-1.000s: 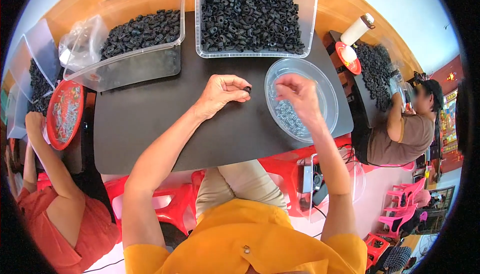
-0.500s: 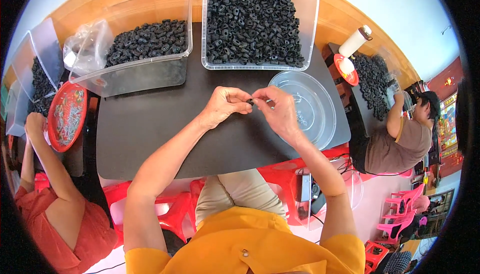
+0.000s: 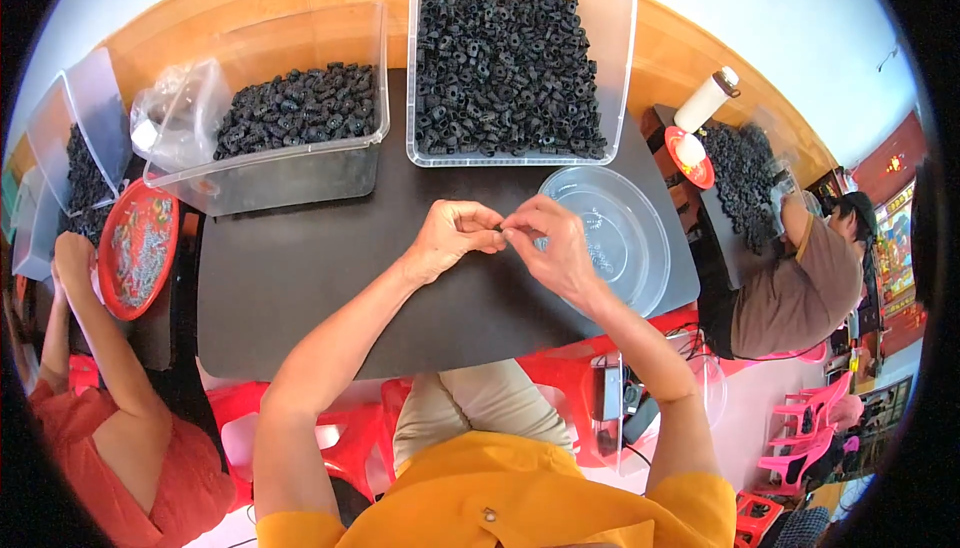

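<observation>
My left hand (image 3: pixel 447 238) and my right hand (image 3: pixel 547 244) meet over the middle of the dark table (image 3: pixel 300 288). Between their fingertips is a small black part (image 3: pixel 501 229), mostly covered by the fingers. Both hands are closed in a pinch on it. Beside my right hand, partly behind it, stands a round clear plastic basin (image 3: pixel 640 248) with small shiny pieces on its bottom. Beyond my hands a large clear bin (image 3: pixel 515 160) holds a heap of black plastic parts (image 3: pixel 505 68). Left of it, another clear bin (image 3: pixel 290 168) contains more black parts (image 3: pixel 300 108).
A person in red (image 3: pixel 130 428) works at the left beside a red tray (image 3: pixel 140 248) of small metal pieces. On the right, a person in brown (image 3: pixel 800 288) sits near a black heap (image 3: pixel 740 178) and a white bottle (image 3: pixel 706 98). Red stools (image 3: pixel 340 438) stand below the table edge.
The view has tilted so that the table and bins sit lower in the picture. My hands stay together, and the black part is now more covered by my fingertips.
</observation>
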